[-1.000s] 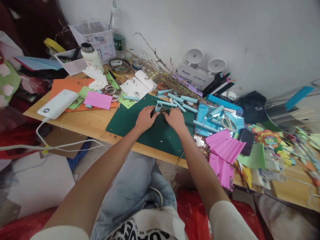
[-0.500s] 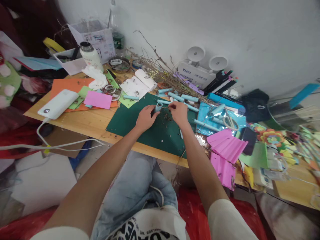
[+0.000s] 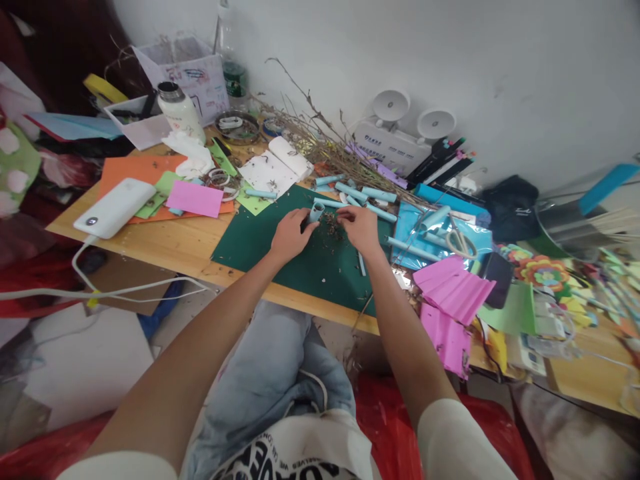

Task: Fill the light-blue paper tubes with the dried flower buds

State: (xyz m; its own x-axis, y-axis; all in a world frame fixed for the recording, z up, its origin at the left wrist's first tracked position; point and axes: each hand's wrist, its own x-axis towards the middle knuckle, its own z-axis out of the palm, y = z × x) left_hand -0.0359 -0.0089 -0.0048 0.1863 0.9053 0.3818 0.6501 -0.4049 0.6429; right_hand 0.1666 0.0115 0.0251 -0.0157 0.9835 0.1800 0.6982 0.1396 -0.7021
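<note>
My left hand (image 3: 290, 233) is closed around a short light-blue paper tube (image 3: 316, 212), holding it upright on the dark green cutting mat (image 3: 250, 241). My right hand (image 3: 360, 228) sits just to the right of the tube with its fingers pinched together over a small heap of dried plant crumbs (image 3: 331, 225). What the pinch holds is too small to name. More rolled light-blue tubes (image 3: 379, 195) lie behind the hands on the mat.
Dry twigs (image 3: 320, 143) lie at the back. A white power bank (image 3: 114, 207), orange and pink paper (image 3: 195, 199) and a bottle (image 3: 181, 113) are left. Scissors (image 3: 459, 243) on blue plastic and folded pink paper (image 3: 453, 288) are right. The table edge (image 3: 175, 257) runs in front.
My right hand has lifted off the mat by the tube and drawn its fingers into a pinch over the crumbs. The left hand has kept hold of the tube.
</note>
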